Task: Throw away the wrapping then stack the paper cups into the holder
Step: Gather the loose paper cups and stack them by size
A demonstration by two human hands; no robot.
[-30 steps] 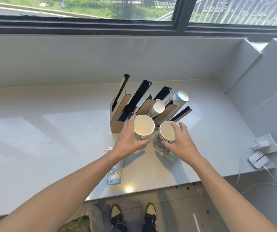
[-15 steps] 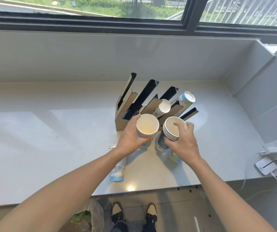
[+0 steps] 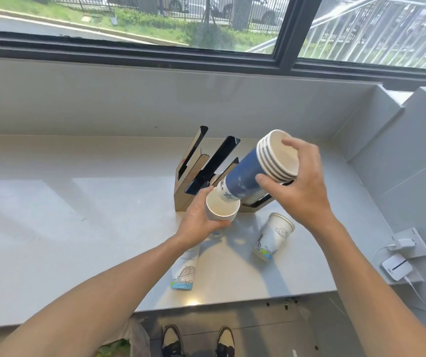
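I see my right hand (image 3: 300,186) wrapped around a stack of blue paper cups (image 3: 255,171), fingers curled over the ringed rims at the upper end and thumb pressed on the blue side, so the grip is closed on that stack. The stack is tilted, its rims up and to the right, its narrow bottom end pointing down and left into the mouth of a second, shorter stack of cups (image 3: 221,210). My left hand (image 3: 198,222) is closed around that shorter stack from the left and from below, holding it off the counter (image 3: 52,228) with its open mouth facing up toward me; the bottom of the blue stack sits at or just inside that mouth, though I cannot tell how far in it goes. Just behind both hands stands the cup holder (image 3: 191,173), a wooden base with dark slanted dividers leaning up to the right; part of it is hidden behind the cups I hold, and I cannot tell which slots are filled. Below my right hand a white printed cup (image 3: 271,238) lies tilted on the counter, clear of the grip. Below my left wrist another printed cup (image 3: 185,271) lies on its side, its blue-banded end toward me. Off to the far right, near the counter's edge, a white charger (image 3: 397,266) with a cable sits beside a wall socket (image 3: 410,243).
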